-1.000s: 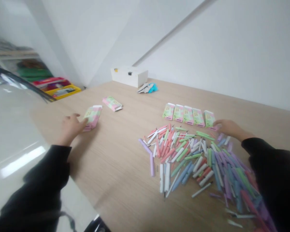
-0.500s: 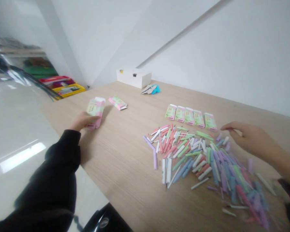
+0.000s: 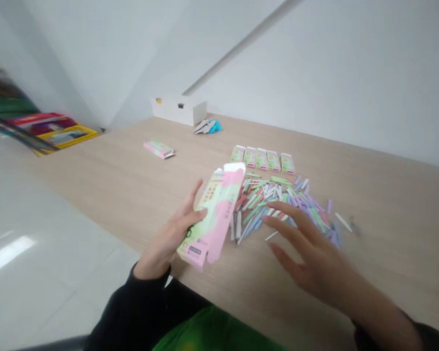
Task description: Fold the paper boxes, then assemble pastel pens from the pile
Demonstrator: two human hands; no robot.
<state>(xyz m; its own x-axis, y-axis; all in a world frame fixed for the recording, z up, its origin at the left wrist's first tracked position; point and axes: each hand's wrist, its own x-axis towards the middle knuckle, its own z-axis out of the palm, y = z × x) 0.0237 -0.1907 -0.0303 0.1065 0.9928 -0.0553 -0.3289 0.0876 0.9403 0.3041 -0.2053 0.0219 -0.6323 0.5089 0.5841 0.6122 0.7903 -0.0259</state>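
My left hand (image 3: 170, 234) grips a pink and green cardboard box (image 3: 214, 209), thumb across its front. The box is tilted above the near part of the table, and its end flaps stand out at the top and bottom. To the right of it hovers my right hand (image 3: 307, 248), fingers spread, holding nothing. Beneath and behind that hand lies a loose pile of slim pastel pens (image 3: 256, 200) in white, red, green, blue and purple. Several matching small boxes (image 3: 261, 159) lie in a row behind the pile.
Another pink and green box (image 3: 159, 148) lies on the table (image 3: 113, 180) at left. Farther back are a white box (image 3: 179, 111) and grey and blue scraps (image 3: 208, 126) against the wall. A yellow crate (image 3: 69, 136) stands beyond the table's left edge.
My left hand has brought the box from the left side of the table toward the middle, closer to me. My right hand has moved left from beside the row of boxes. The view has shifted too.
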